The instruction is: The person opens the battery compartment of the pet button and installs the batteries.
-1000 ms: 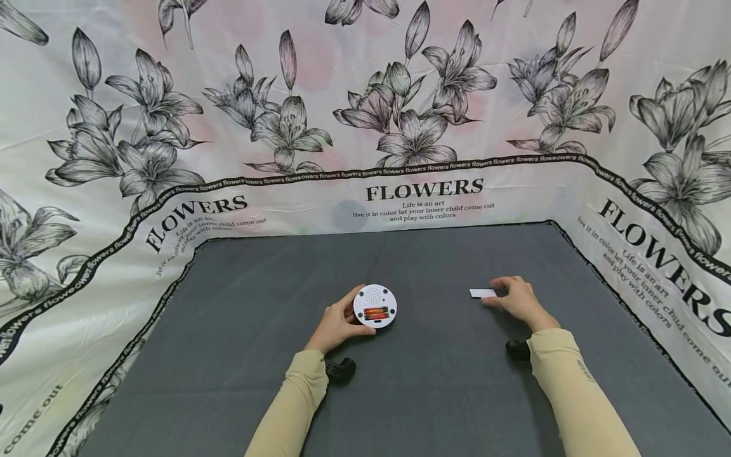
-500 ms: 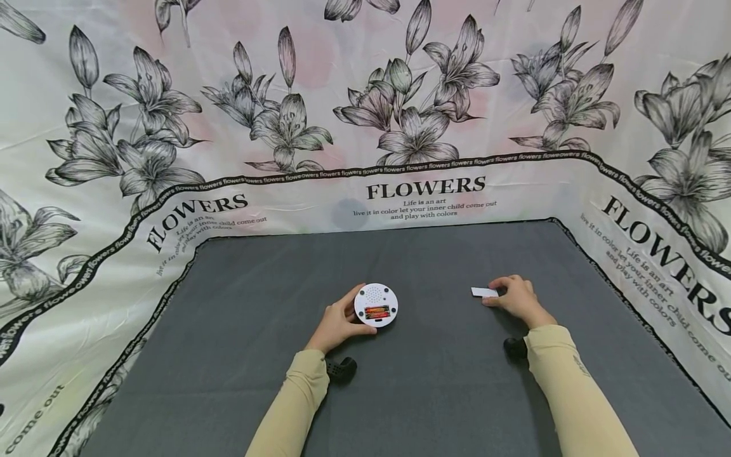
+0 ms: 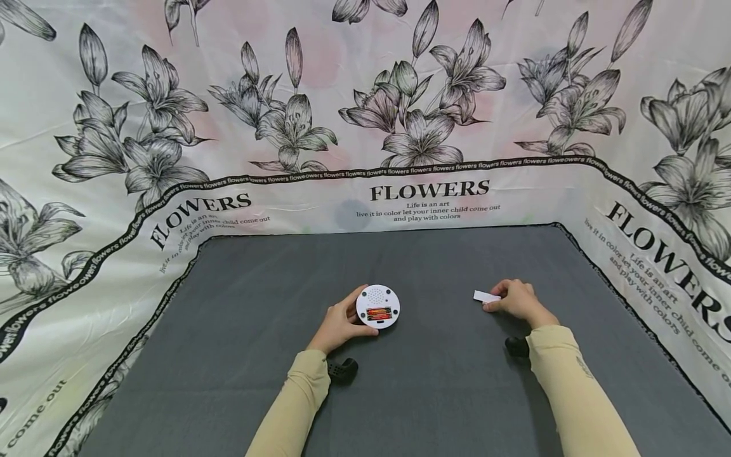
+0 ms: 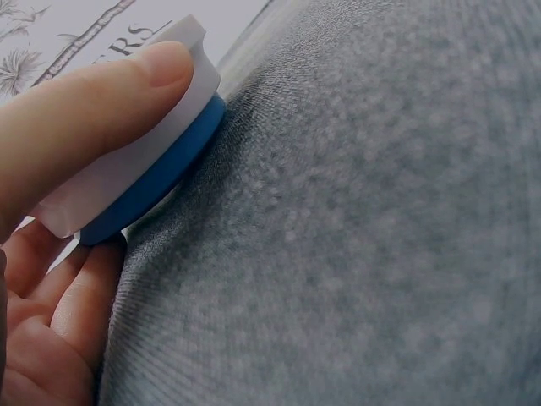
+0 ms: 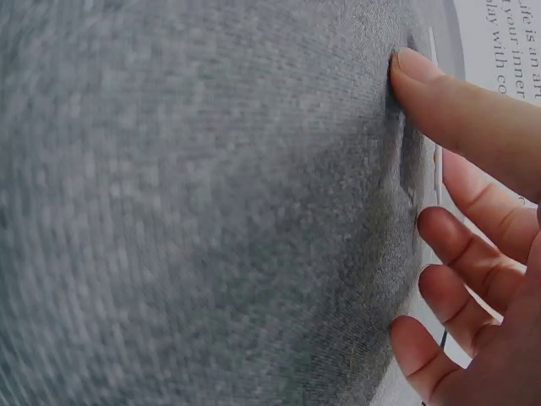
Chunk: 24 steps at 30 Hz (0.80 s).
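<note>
My left hand [image 3: 338, 325] grips a round white device [image 3: 378, 296] by its edge, thumb below and fingers above in the head view. Its back faces up, with speaker holes, small dark feet and an uncovered battery compartment holding red-and-black batteries [image 3: 379, 314]. In the left wrist view, the thumb presses the white casing [image 4: 127, 173], and a blue layer [image 4: 169, 178] shows on the other side. Off to the right, my right hand [image 3: 521, 302] pinches a small flat white battery cover [image 3: 483, 296] close over the cloth. Only its thin edge shows in the right wrist view.
A dark grey cloth [image 3: 422, 387] covers the work surface. Its printed white border [image 3: 320, 212] runs along the back and both sides, below a floral backdrop. Black wrist camera mounts [image 3: 342, 372] show at both sleeves.
The battery cover has tilted slightly in my right hand's fingers. My left hand and the device stay nearly in place; the whole head view has shifted a little.
</note>
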### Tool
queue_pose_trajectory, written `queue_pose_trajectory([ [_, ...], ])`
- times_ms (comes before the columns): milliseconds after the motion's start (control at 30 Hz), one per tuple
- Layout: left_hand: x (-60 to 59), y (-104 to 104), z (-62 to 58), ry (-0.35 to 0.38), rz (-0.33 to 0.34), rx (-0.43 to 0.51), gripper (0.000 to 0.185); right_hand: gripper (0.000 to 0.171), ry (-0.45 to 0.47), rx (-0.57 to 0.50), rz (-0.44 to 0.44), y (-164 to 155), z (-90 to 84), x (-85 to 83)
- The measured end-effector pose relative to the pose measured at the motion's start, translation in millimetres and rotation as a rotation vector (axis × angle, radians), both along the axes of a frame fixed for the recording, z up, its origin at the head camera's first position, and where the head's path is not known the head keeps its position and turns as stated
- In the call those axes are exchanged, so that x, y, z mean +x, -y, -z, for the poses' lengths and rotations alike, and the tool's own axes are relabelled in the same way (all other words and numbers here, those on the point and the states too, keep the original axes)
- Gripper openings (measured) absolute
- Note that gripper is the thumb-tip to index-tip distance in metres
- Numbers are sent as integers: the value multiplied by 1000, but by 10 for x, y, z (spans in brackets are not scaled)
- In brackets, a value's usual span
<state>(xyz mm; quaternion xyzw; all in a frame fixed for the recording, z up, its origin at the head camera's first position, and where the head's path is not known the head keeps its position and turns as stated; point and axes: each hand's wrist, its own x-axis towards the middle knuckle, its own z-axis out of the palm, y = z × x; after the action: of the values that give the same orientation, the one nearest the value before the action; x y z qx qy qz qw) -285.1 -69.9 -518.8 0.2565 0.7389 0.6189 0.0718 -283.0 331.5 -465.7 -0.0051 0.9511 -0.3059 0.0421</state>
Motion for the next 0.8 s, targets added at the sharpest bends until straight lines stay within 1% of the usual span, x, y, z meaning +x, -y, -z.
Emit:
queue_pose_trajectory([
  [133, 1, 5, 11, -1, -5, 0, 100, 42, -49, -31, -38, 68, 13, -1],
  [300, 5, 6, 12, 19, -18, -14, 100, 37, -107, -64, -105, 250, -24, -15],
  [533, 2, 9, 13, 32, 1, 5, 101, 32, -179, -120, -206, 602, -66, -15],
  [667, 4, 7, -6, 42, -1, 1, 101, 29, -198, -141, -256, 839, -94, -5],
  [800, 1, -2, -18, 35, -8, -4, 100, 28, -203, -134, -277, 1076, -129, 18],
])
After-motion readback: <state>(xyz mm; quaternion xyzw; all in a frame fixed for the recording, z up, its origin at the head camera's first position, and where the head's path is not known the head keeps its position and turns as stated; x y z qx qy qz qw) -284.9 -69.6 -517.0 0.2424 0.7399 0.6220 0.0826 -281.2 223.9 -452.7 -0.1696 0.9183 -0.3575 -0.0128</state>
